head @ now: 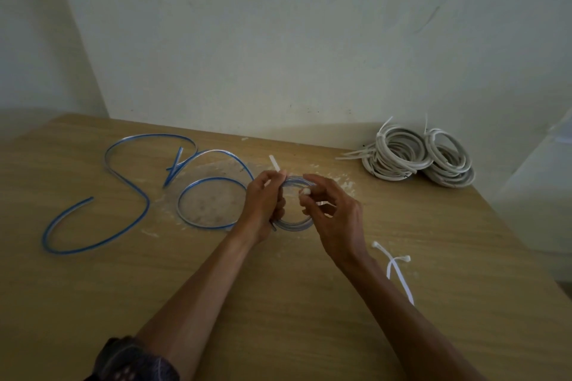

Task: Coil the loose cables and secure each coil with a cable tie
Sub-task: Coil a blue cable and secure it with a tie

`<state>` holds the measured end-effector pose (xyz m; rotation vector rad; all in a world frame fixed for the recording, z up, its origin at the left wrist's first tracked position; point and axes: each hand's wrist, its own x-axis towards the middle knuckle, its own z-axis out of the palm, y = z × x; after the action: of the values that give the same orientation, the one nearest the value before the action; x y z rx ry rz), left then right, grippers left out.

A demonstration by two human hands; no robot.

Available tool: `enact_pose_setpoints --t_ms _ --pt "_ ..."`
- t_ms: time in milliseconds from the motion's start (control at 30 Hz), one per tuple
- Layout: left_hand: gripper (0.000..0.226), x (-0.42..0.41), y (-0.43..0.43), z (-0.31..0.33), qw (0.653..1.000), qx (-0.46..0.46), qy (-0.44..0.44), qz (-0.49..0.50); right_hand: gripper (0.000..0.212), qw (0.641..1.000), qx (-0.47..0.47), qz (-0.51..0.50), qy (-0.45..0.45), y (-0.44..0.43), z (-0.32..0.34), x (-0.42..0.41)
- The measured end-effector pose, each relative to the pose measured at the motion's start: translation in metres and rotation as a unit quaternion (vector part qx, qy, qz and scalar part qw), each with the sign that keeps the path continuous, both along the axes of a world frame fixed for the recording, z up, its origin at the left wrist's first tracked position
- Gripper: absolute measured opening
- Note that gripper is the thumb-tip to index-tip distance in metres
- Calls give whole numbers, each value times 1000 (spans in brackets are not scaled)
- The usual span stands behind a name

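Note:
A small coil of blue-striped cable [294, 224] is held above the middle of the wooden table [278, 303]. My left hand [263, 206] grips the coil's left side, and a white cable tie [275, 163] sticks up past its fingers. My right hand [332, 213] pinches the white tie head at the coil's top right. The rest of the blue cable [99, 192] runs loose in loops across the left of the table.
Two tied coils of white cable [418, 155] are stacked at the back right by the wall. Two spare white cable ties [394, 266] lie crossed beside my right forearm. White flecks litter the table's middle.

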<state>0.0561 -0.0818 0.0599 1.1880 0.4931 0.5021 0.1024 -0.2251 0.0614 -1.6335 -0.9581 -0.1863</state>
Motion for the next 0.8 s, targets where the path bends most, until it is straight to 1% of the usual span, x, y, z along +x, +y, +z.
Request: enact_pose_setpoints --t_ms 33,100,200,300,333,400,467,500,567,633,733,800 --pt "20 1 0 0 1000 -14 3 -3 30 1000 13 -10 7 -1 3 0" --pt "22 1 -1 2 999 -40 8 -9 23 999 22 -29 19 -3 6 1" --pt "26 1 -3 3 996 -91 -3 -8 11 998 -13 -64 16 -5 5 0" --pt "28 2 1 2 989 -142 -19 27 24 988 -61 -131 -62 -4 0 0" --pt "27 2 4 2 989 -140 -21 42 27 984 -66 -139 -88 -3 0 1" --pt "20 2 7 1 994 -86 -16 64 26 983 -63 -121 -122 -3 -1 0" --pt "17 2 7 0 997 -32 -6 65 24 978 -68 -112 -159 -3 -2 -1" --pt "19 2 5 0 998 -20 -1 58 23 973 -76 -119 -185 -3 -2 -1" --pt "25 3 1 0 999 -34 5 30 21 956 -89 -145 -239 -2 -5 0" --pt "31 3 -1 1 996 -89 4 -11 20 939 -82 -172 -285 -2 -7 4" --pt "38 2 -2 -1 978 -181 16 -101 18 918 -68 -185 -343 -1 -10 9" --pt "41 0 -2 -2 962 -207 34 -172 16 913 -67 -179 -359 0 -12 8"
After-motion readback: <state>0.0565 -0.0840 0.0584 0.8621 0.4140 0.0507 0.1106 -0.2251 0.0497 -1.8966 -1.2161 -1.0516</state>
